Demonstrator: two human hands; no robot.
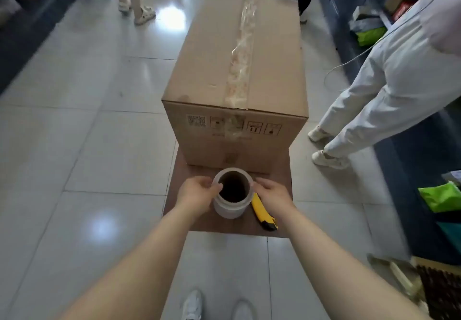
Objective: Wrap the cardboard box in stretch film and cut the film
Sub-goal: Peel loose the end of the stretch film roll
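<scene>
A tall brown cardboard box [237,70], taped along its top seam, stands on a brown board [277,170] on the tiled floor. In front of it a roll of stretch film [230,207] stands upright on the board, its dark core facing up. My left hand [198,193] grips the roll's upper left rim, thumb at the core's edge. My right hand [273,193] curls round the roll's right side. A yellow and black utility knife [263,212] lies on the board just right of the roll, partly under my right hand.
A person in light trousers [389,90] stands close at the right of the box. Two more pairs of legs [134,7] stand beyond it. Dark shelving with green packets [441,197] lines the right side. My own shoes [192,306] show at the bottom.
</scene>
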